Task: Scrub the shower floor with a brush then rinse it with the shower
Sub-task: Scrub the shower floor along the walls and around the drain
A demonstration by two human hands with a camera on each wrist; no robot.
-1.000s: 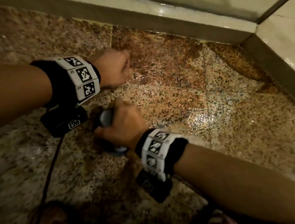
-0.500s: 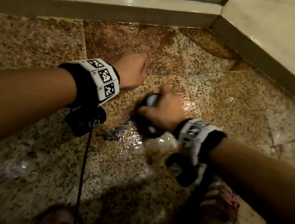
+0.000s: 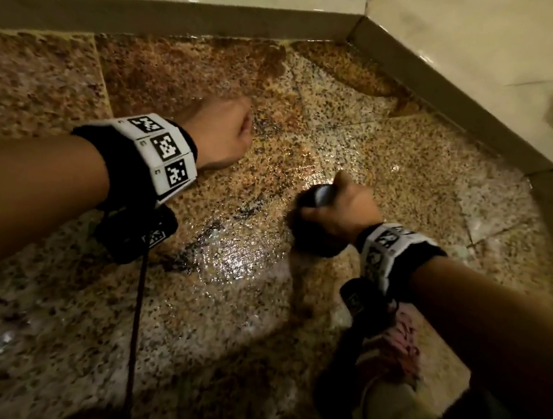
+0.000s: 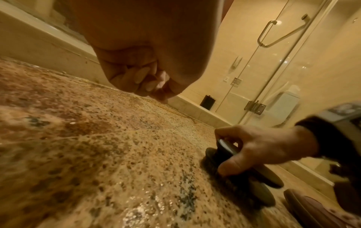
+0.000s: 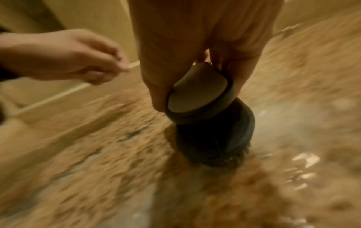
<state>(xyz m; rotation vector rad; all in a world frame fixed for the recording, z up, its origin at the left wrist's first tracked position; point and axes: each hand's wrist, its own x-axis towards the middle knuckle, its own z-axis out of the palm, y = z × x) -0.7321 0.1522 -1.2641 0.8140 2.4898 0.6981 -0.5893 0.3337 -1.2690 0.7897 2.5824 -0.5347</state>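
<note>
Head view: the right hand point(image 3: 340, 209) gripped the brush point(image 3: 314, 225), fingers wrapped round its round knob, bristle end down on the wet floor point(image 3: 220, 323). The brush stood right of the frame's centre, near the corner where two low kerbs point(image 3: 453, 95) met. The left hand point(image 3: 220, 134) was held beside it and apart from it, fingers curled into a loose fist that held nothing. Rust-brown staining point(image 3: 180, 71) lay along the far kerb. A dark smear point(image 3: 210, 233) and a glossy wet patch lay between the two wrists. A black cable point(image 3: 136, 324) hung from the left wristband. A foot in a patterned slipper point(image 3: 393, 353) stood under the right forearm, partly hidden by it.

Left wrist view: the left hand point(image 4: 144, 72) filled the upper frame, fingertips tucked into the palm, clear of the floor point(image 4: 97, 154). Lower right, the right hand point(image 4: 259, 148) clamped the brush point(image 4: 240, 174) against the floor. Behind stood a glass door point(image 4: 273, 77) with a metal handle and hinge, and a black bin point(image 4: 208, 102) beyond the kerb.

Right wrist view: heavily blurred. The right hand point(image 5: 195, 50) held the brush point(image 5: 213, 128) by its flat-topped knob, thumb on one side, fingers on the other, bristles on the floor point(image 5: 97, 169). The left hand point(image 5: 78, 57) hung at left, curled and empty.
</note>
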